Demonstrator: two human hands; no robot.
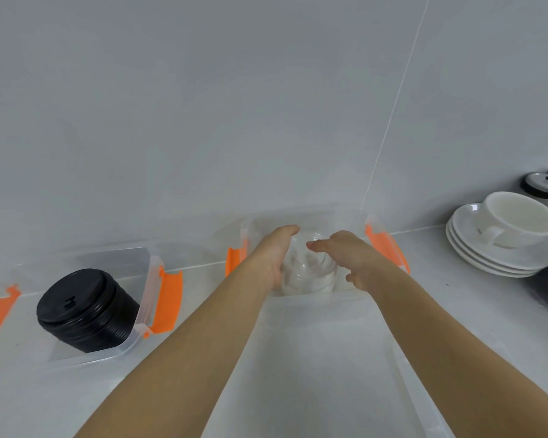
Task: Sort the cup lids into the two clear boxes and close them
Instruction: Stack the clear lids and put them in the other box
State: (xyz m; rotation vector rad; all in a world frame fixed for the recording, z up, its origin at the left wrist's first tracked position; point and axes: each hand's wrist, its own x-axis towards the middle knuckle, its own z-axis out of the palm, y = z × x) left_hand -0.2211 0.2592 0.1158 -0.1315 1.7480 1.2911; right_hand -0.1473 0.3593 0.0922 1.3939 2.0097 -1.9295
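A stack of clear domed cup lids (307, 270) sits inside the right clear box (351, 219), which has orange latches. My left hand (274, 251) presses against the stack's left side and my right hand (351, 254) cups its right side, so both hold it. A stack of black cup lids (86, 311) leans tilted in the left clear box (140, 267), also with orange latches. A clear box lid (323, 358) lies flat on the counter under my forearms, in front of the right box.
White saucers (494, 257) stacked at the right carry a white cup (519, 219). Behind them stands a jar with a black and silver top (541, 184). A tiled wall rises directly behind both boxes.
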